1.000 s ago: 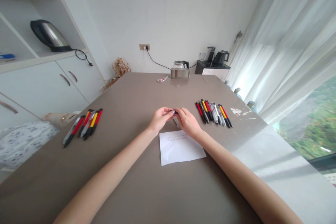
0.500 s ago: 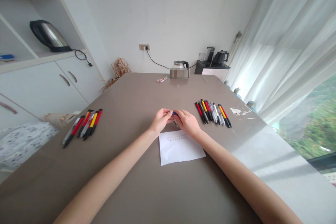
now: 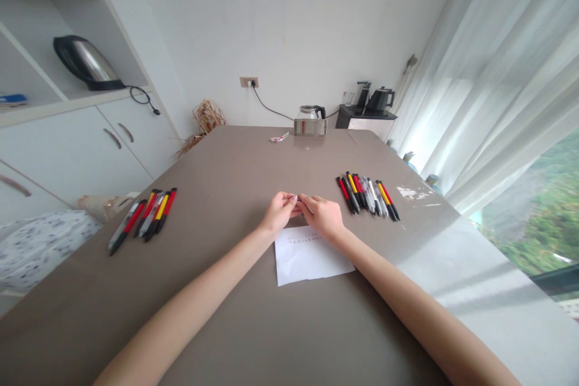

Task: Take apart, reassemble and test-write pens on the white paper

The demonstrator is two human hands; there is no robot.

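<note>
My left hand (image 3: 277, 211) and my right hand (image 3: 324, 215) meet over the far edge of a white paper sheet (image 3: 312, 262) with rows of small writing. Fingers of both are closed around a pen (image 3: 298, 199), of which only a small dark bit shows; the rest is hidden. To the right of my right hand lies a row of pens (image 3: 366, 194) in red, yellow, black, white and clear. Another group of pens (image 3: 143, 217), with red, yellow and clear bodies, lies at the table's left.
On the brown table (image 3: 217, 181), a glass kettle (image 3: 308, 112) stands behind a box (image 3: 310, 127) at the far end. A small patterned packet (image 3: 279, 137) lies near it. Cabinets (image 3: 67, 151) line the left; a curtain (image 3: 461, 72) hangs at the right.
My hands have turned the pen, and its blue part is now mostly covered by fingers. My right hand has tilted a little; the pen groups and paper stay put.
</note>
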